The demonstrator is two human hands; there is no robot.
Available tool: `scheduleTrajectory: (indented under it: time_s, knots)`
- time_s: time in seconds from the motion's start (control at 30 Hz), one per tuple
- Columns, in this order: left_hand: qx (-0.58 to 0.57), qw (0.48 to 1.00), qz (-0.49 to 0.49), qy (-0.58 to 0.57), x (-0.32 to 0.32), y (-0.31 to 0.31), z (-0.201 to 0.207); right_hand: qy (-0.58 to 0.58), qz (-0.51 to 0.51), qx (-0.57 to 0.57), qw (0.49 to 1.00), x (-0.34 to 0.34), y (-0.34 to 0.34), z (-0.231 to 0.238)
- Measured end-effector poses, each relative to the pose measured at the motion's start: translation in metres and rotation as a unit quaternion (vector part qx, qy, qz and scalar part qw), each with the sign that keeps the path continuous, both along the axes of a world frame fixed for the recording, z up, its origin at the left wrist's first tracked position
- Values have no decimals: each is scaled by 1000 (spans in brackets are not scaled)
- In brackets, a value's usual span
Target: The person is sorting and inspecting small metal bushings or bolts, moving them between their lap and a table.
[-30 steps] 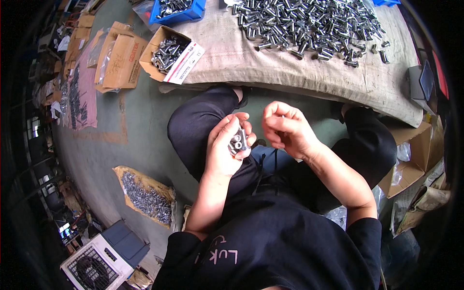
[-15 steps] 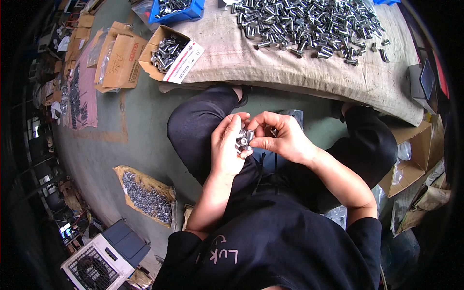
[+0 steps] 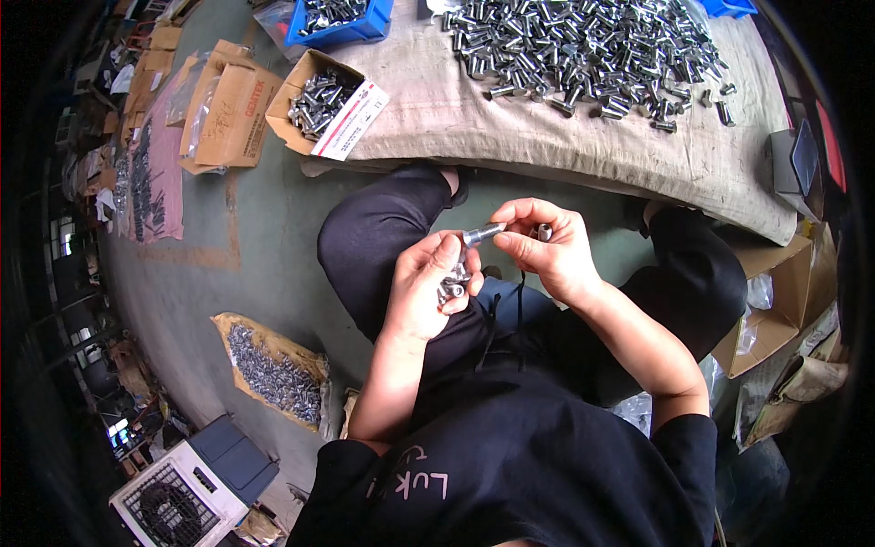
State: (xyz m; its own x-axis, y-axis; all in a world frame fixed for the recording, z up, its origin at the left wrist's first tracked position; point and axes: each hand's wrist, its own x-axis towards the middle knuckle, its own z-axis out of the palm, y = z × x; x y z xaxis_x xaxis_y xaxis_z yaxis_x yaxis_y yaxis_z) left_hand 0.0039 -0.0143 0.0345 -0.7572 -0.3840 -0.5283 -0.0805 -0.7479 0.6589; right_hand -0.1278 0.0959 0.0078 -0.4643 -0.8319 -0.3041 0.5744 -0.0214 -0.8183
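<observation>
Left hand has fingers wrapped round shiny, stubby metal pieces; right hand pinches a smooth, silvery cylindrical metal pin.

The hand-held pin is gleaming like smooth polished metal, and the small metal pieces near it are shining just as brightly. On the table, the heaped pins toward the far edge are showing the same glossy metal, while the covering cloth is looking matt and rough, creasing along the near edge. At the near left corner, the open box is showing matt brown cardboard and a smoother white printed flap; farther up the left edge, the blue bin is looking like smooth, slightly glossy plastic.
</observation>
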Motion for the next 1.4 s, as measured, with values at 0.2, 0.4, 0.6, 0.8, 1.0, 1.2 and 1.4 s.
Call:
scheduleTrajectory:
  time_s: [0.2, 0.4, 0.6, 0.8, 1.0, 1.2, 1.4]
  knots:
    - [-75, 997, -9, 5, -1, -1, -3, 85, -15, -7, 996, 3, 0, -1]
    - [-121, 993, -3, 11, -2, 0, -1, 38, -9, 8, 999, 2, 0, 3]
    - [-195, 981, 13, 8, -4, 2, 0, -45, -4, -3, 999, 1, 1, 2]
    - [-160, 986, 33, 30, -4, 5, 0, -100, 5, -31, 994, 2, 2, -3]
    - [-121, 991, 44, 44, -5, 5, -2, -31, 14, -22, 999, 5, 3, -3]
    - [-126, 990, 36, 59, -4, 4, -3, -71, 13, -16, 997, 5, 2, 2]
    - [-106, 993, 33, 47, -6, 6, -1, -76, 1, -29, 997, 5, 3, -6]
